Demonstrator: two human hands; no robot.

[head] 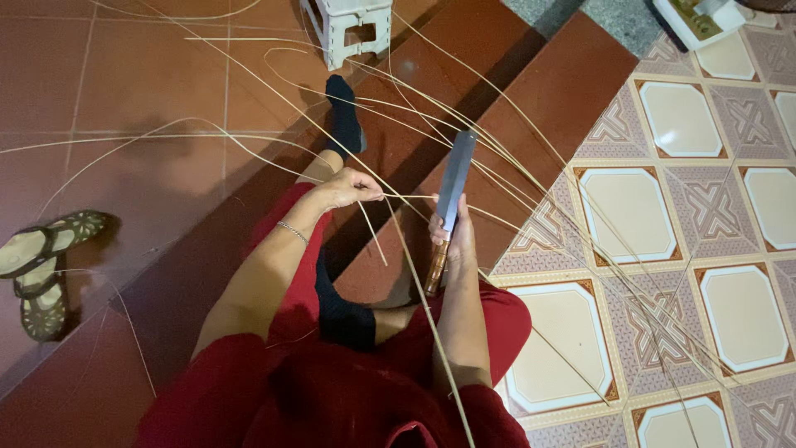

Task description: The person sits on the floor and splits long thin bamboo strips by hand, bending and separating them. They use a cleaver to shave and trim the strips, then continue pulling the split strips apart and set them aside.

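Fingers of left hand [352, 187] pinch one strip [398, 241]; right hand [454, 236] grips one knife [453, 187]; two sandals [41, 265].

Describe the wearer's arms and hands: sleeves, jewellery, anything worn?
Both forearms are bare, with no sleeves reaching them and no gloves on either hand. The left hand has a thin silver-coloured chain bracelet at its wrist. The right hand shows no bracelet or watch. Whether there are rings is too small to tell.

left hand [352, 187] pinches a thin strip [398, 241], knife [452, 195] upright in right hand [454, 241] just right of it. stool [348, 29] far, sandals [41, 270] on floor far left, loose strips [531, 174] across steps [514, 91] and tiled floor [730, 315] right.
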